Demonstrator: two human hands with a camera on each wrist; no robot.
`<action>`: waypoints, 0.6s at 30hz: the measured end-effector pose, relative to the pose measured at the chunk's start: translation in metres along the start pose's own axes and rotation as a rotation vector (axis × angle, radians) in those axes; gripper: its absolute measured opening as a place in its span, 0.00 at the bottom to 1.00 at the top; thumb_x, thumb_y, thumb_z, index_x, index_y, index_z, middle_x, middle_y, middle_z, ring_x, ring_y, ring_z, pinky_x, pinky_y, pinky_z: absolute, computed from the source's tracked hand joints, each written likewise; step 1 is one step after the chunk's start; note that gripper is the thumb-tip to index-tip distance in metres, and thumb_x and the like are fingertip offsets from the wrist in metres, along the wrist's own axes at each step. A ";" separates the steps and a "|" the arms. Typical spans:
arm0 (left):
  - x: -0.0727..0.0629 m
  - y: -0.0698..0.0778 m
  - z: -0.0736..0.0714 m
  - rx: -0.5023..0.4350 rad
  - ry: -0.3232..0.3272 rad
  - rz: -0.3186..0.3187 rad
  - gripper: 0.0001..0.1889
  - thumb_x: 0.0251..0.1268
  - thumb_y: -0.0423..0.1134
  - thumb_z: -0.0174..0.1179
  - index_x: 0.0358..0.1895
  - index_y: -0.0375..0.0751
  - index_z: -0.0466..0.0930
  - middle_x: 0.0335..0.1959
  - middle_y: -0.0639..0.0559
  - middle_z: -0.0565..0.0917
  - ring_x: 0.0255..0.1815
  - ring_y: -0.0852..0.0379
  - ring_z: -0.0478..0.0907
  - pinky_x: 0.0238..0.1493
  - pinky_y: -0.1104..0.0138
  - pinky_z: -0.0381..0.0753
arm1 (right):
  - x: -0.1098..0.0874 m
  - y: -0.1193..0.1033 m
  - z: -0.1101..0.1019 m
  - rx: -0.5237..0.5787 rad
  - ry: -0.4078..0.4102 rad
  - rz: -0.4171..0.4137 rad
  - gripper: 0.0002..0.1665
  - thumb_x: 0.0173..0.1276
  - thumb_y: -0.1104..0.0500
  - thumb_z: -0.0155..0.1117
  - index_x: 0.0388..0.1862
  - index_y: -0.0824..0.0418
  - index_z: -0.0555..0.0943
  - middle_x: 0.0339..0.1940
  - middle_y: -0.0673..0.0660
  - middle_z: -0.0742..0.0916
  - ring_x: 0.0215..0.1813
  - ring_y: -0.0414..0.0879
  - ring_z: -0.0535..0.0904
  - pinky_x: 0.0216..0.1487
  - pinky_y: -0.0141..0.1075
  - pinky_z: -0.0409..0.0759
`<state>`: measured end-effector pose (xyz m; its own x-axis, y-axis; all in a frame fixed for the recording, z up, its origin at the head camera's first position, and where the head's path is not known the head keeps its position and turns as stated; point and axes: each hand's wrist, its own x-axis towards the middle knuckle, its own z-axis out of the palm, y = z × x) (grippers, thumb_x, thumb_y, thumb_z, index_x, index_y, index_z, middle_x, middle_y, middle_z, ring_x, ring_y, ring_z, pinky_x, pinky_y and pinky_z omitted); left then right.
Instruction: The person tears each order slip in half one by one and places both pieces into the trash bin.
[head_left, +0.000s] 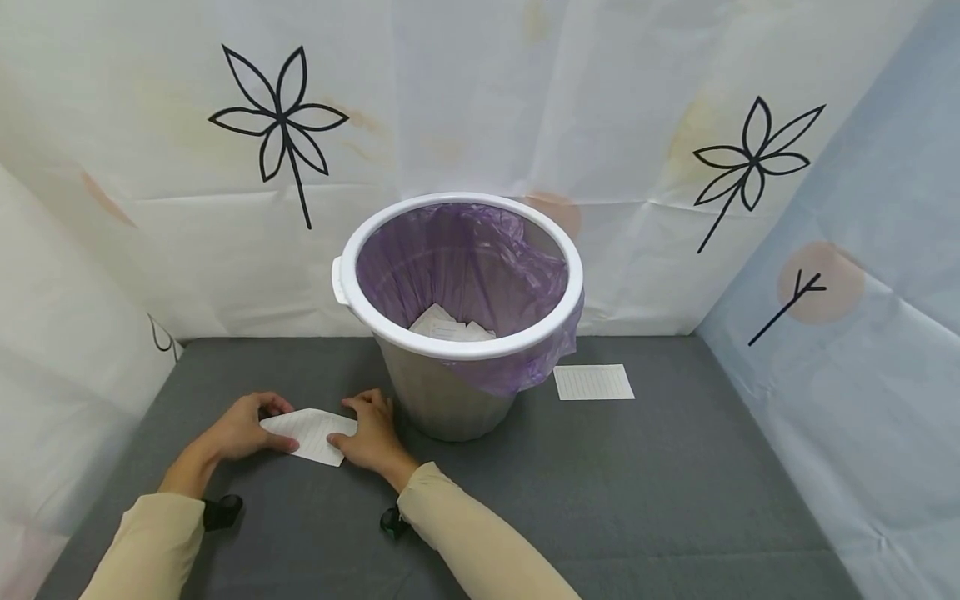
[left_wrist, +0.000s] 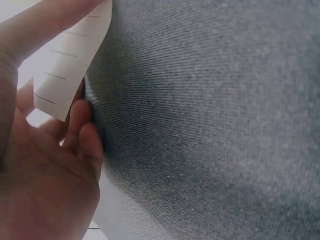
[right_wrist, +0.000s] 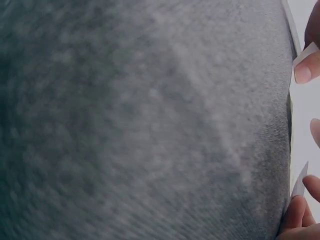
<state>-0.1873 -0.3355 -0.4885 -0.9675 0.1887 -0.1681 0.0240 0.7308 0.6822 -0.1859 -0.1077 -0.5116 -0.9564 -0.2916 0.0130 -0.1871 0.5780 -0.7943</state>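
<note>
Both hands hold a sheet of lined white paper (head_left: 315, 435) low over the grey table, left of the bin. Its left end is gripped by my left hand (head_left: 242, 429), thumb across the near side. My right hand (head_left: 371, 433) pinches the other end, with the thumb on the paper and the fingers behind. In the left wrist view the paper strip (left_wrist: 67, 55) hangs under the thumb, in front of curled fingers (left_wrist: 80, 115). At the edge of the right wrist view, fingertips (right_wrist: 303, 72) touch white paper; most of both hands is outside that view.
A white-rimmed bin (head_left: 457, 350) lined with a purple bag (head_left: 465, 250) stands at the table's back middle, with crumpled papers (head_left: 450, 327) inside. Another lined sheet (head_left: 594, 382) lies flat right of it. Patterned cloth (head_left: 480, 100) hangs around the grey table (head_left: 637, 500).
</note>
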 end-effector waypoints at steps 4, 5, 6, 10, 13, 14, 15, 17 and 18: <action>-0.002 0.004 0.001 -0.055 -0.040 0.016 0.26 0.43 0.34 0.82 0.44 0.30 0.77 0.36 0.46 0.78 0.36 0.52 0.72 0.33 0.68 0.72 | -0.002 0.000 0.003 0.001 0.025 0.000 0.21 0.55 0.63 0.80 0.49 0.60 0.88 0.48 0.49 0.75 0.56 0.44 0.68 0.64 0.36 0.68; -0.003 0.005 0.001 -0.057 -0.042 0.020 0.26 0.43 0.34 0.82 0.43 0.30 0.77 0.35 0.46 0.77 0.36 0.52 0.72 0.33 0.67 0.72 | -0.003 0.000 0.003 0.001 0.031 0.001 0.19 0.54 0.64 0.80 0.46 0.60 0.88 0.46 0.49 0.75 0.54 0.43 0.68 0.62 0.34 0.69; -0.003 0.006 0.001 -0.057 -0.043 0.024 0.26 0.43 0.34 0.82 0.43 0.31 0.76 0.35 0.46 0.77 0.36 0.52 0.72 0.33 0.67 0.71 | -0.003 0.000 0.003 0.001 0.035 0.005 0.17 0.53 0.65 0.80 0.43 0.59 0.88 0.44 0.48 0.75 0.53 0.42 0.67 0.58 0.32 0.70; -0.003 0.009 0.003 -0.055 -0.035 0.049 0.23 0.47 0.36 0.81 0.41 0.33 0.77 0.34 0.48 0.78 0.35 0.53 0.73 0.33 0.67 0.71 | -0.004 -0.002 0.003 -0.029 0.047 -0.004 0.14 0.52 0.65 0.81 0.37 0.57 0.87 0.40 0.47 0.75 0.48 0.40 0.67 0.52 0.29 0.70; -0.003 0.009 0.004 -0.059 -0.027 0.092 0.18 0.54 0.39 0.78 0.40 0.35 0.79 0.32 0.49 0.79 0.33 0.57 0.73 0.32 0.68 0.71 | -0.005 -0.003 0.003 -0.048 0.054 -0.026 0.13 0.52 0.65 0.80 0.36 0.57 0.86 0.37 0.47 0.77 0.46 0.39 0.68 0.51 0.29 0.69; -0.003 0.008 0.004 -0.063 -0.023 0.106 0.16 0.56 0.39 0.77 0.39 0.35 0.79 0.32 0.50 0.79 0.32 0.58 0.73 0.31 0.68 0.71 | -0.005 -0.003 0.003 -0.043 0.058 -0.036 0.13 0.52 0.66 0.80 0.36 0.57 0.86 0.35 0.47 0.78 0.44 0.39 0.68 0.49 0.29 0.69; -0.002 0.008 0.004 -0.074 -0.021 0.121 0.15 0.57 0.39 0.76 0.39 0.36 0.80 0.31 0.50 0.79 0.31 0.59 0.73 0.31 0.68 0.72 | -0.005 -0.003 0.003 -0.031 0.059 -0.041 0.11 0.53 0.66 0.79 0.35 0.58 0.86 0.33 0.46 0.78 0.43 0.38 0.68 0.47 0.28 0.69; -0.003 0.009 0.003 -0.096 -0.020 0.136 0.12 0.59 0.38 0.75 0.37 0.37 0.81 0.29 0.51 0.78 0.28 0.61 0.72 0.28 0.68 0.71 | -0.006 -0.003 0.003 -0.004 0.068 -0.061 0.09 0.55 0.67 0.77 0.33 0.59 0.86 0.30 0.47 0.78 0.40 0.37 0.67 0.44 0.28 0.67; -0.003 0.009 0.002 -0.106 -0.019 0.142 0.12 0.59 0.38 0.75 0.36 0.37 0.81 0.28 0.51 0.78 0.28 0.61 0.71 0.27 0.68 0.70 | -0.006 -0.004 0.002 0.011 0.070 -0.066 0.07 0.57 0.67 0.76 0.32 0.59 0.86 0.29 0.46 0.77 0.38 0.36 0.67 0.42 0.27 0.67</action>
<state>-0.1836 -0.3284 -0.4834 -0.9513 0.2982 -0.0780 0.1320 0.6229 0.7711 -0.1790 -0.1097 -0.5101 -0.9556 -0.2742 0.1079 -0.2480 0.5506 -0.7971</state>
